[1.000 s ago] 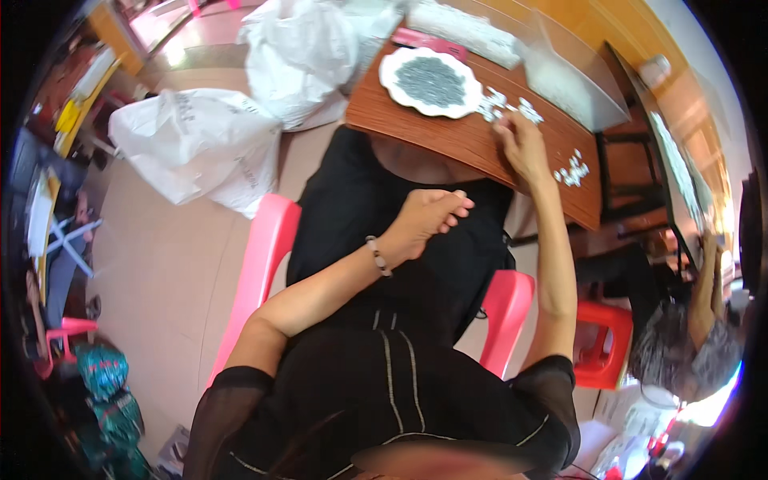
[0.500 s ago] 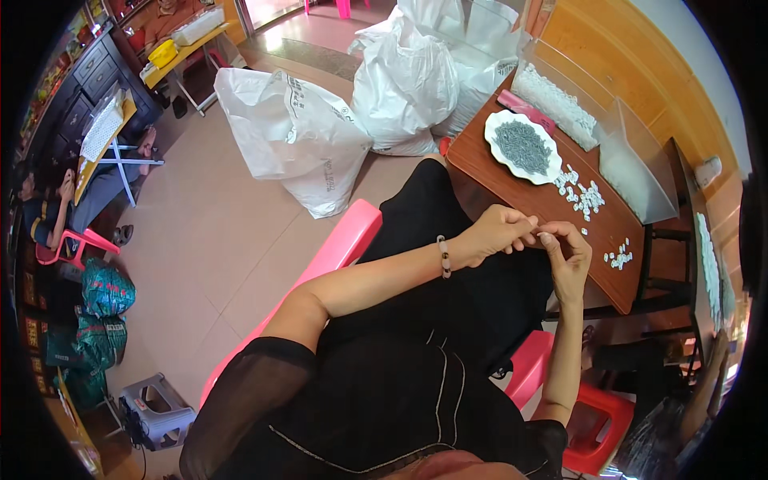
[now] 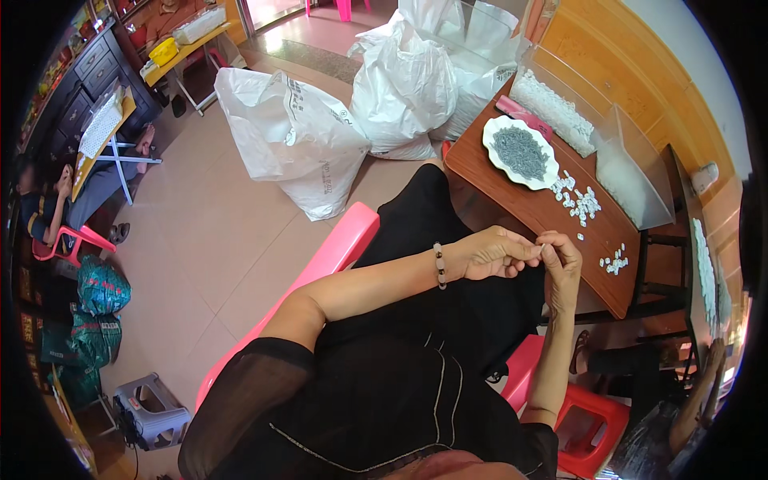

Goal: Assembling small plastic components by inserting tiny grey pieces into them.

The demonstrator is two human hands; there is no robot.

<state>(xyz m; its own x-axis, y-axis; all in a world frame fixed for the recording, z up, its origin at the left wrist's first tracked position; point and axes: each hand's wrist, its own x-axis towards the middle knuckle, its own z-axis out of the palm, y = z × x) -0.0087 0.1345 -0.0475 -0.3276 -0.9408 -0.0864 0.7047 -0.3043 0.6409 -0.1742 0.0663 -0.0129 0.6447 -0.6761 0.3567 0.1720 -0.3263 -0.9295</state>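
Observation:
My left hand (image 3: 498, 253), with a beaded bracelet on its wrist, meets my right hand (image 3: 563, 262) over my lap at the near edge of the brown table (image 3: 512, 188). Both are closed in pinches, fingertips touching; a tiny pale bit shows between them, too small to name. Beyond my hands stands a white scalloped plate (image 3: 490, 152) heaped with small grey pin-like pieces (image 3: 522, 150). Small white plastic pieces (image 3: 586, 206) lie scattered beside the plate, and a smaller group of white pieces (image 3: 614, 261) lies nearer my right hand.
Clear-walled bins of white pieces (image 3: 552, 112) line the table's far side, near a pink object (image 3: 524, 118). White sacks (image 3: 292, 144) stand on the floor ahead. A pink chair (image 3: 344, 236) surrounds me. People sit at tables to the left; another person's arm (image 3: 698, 400) shows at right.
Both hands have drawn slightly down toward my lap, away from the table. The fingertips have come together, and the right fingers have curled closer to the left.

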